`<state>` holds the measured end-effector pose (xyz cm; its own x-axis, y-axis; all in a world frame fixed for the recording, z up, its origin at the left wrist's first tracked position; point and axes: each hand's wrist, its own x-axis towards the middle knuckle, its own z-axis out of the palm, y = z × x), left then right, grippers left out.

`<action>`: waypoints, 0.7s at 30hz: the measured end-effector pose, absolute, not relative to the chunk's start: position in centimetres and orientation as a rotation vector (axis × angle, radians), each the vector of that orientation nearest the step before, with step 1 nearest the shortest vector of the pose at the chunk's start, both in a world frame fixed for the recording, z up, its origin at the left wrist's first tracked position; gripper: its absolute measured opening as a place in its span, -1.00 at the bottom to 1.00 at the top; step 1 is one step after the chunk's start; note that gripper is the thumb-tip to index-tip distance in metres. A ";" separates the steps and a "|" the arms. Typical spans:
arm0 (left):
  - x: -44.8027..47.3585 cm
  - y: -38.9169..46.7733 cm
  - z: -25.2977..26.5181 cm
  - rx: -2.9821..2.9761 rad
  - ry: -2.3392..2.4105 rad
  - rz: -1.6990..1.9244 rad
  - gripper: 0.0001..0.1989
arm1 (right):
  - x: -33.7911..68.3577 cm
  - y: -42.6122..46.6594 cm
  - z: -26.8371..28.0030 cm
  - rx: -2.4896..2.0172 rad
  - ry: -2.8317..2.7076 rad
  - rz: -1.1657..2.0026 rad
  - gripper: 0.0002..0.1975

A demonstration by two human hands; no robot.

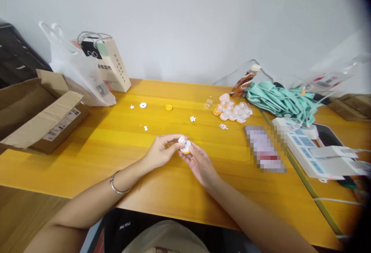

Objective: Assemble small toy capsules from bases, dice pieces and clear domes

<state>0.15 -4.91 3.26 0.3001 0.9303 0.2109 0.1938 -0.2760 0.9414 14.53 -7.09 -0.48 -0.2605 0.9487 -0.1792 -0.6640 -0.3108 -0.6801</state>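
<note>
My left hand point(161, 151) pinches a small white piece with dark markings point(182, 140) between thumb and fingers. In my right hand point(202, 165) is a small round white part with a yellow-orange rim point(186, 149). The two pieces touch or overlap; whether they are joined I cannot tell. Beyond the hands lie a white cut-out piece point(193, 119), a yellow round part point(168, 107) and a white ring point(143, 105). Another white cut-out piece point(223, 127) is farther right. Small white bits point(145, 128) are scattered on the left.
Clear-topped round containers point(234, 112) cluster at the back right, near a brown bottle point(245, 82) and a folded green cloth point(279, 100). A blurred-out phone-like slab point(263, 148) lies beside a power strip point(304, 150). Leftward stand a cardboard box point(62, 119) and bags point(116, 65).
</note>
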 end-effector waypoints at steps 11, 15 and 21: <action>-1.2 -3.8 3.7 1.542 1.027 1.253 -0.76 | 14.9 -6.6 -1.5 -0.722 -0.560 1.806 -0.77; -2.9 -3.6 5.4 1.926 1.052 0.981 -0.82 | 15.7 -5.8 -1.3 -0.656 -0.560 1.768 -0.75; -2.4 -4.5 3.9 2.305 0.870 0.409 -0.87 | 16.9 -5.7 -0.4 -0.566 -0.620 1.799 -0.68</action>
